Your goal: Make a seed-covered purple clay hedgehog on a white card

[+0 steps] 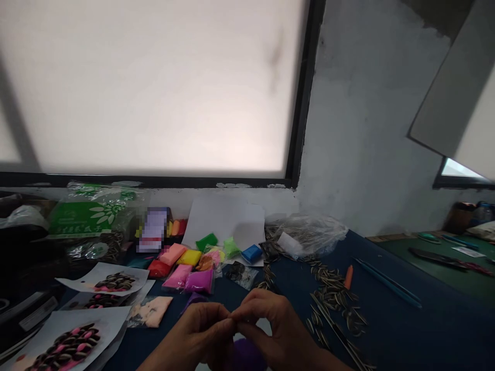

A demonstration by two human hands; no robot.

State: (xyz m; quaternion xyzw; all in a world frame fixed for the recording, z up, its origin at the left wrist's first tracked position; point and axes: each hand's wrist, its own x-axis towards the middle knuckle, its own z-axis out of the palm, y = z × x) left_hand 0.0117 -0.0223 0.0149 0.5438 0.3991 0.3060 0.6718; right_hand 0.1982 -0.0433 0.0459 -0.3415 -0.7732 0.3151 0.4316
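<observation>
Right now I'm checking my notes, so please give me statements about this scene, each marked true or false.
1. The left hand and right hand meet at the fingertips. True.
2. The tweezers lie left of the orange stick. False: the tweezers lie right of the orange stick.
3. Loose seeds lie right of the hands. True.
4. The blue packet touches the yellow packet. False: the blue packet and yellow packet are apart.
5. Something purple shows below the fingertips. True.

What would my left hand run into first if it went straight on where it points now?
Most likely your right hand: your left hand points at it, and they meet or nearly meet at the fingertips, though depth there is unclear.
</observation>
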